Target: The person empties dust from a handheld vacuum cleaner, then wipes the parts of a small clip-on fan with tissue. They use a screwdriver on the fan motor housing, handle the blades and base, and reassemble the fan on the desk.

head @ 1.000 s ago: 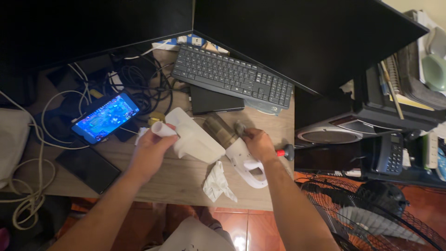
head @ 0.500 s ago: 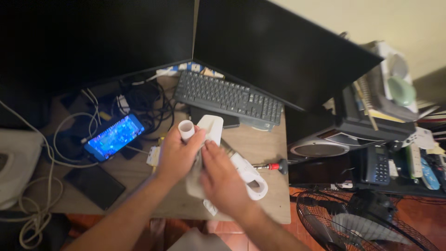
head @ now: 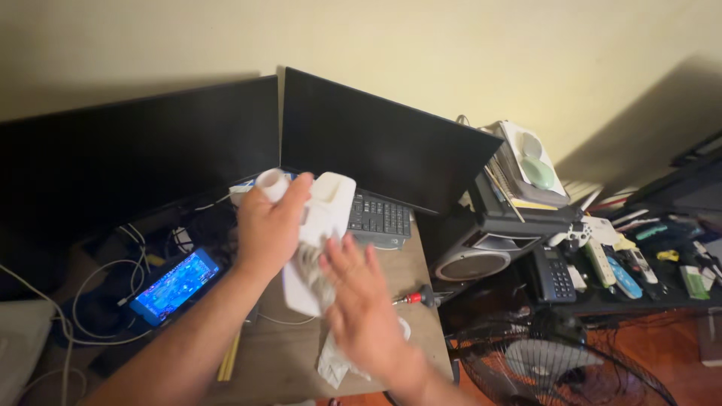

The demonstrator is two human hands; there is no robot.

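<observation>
right hand (head: 361,301): nearest the camera, fingers spread and blurred, palm turned to the lower end of the white device; it looks to brush or wipe it, though whether it truly touches I cannot tell, and it grips nothing
tissue (head: 335,359): crumpled white paper on the desk by the near edge, just under the right hand, within easy reach
device (head: 320,225): white plastic casing, long and boxy, lifted off the desk and tilted, upper end away from the person; held up, probably so its lower part faces the right hand
left hand (head: 269,225): closed round the device's left side, thumb and fingers wrapped on it; a short white tube (head: 271,183) sticks up above the knuckles, seemingly part of the device
screwdriver (head: 412,297): red-handled, lying near the desk's right edge, apart from both hands
phone (head: 174,286): lit screen, lying at the desk's left side among white cables
desk (head: 278,353): wooden, bare patch at the near edge
keyboard (head: 380,218): dark, behind the device toward the far edge
monitors (head: 376,143): two dark screens along the far edge
</observation>
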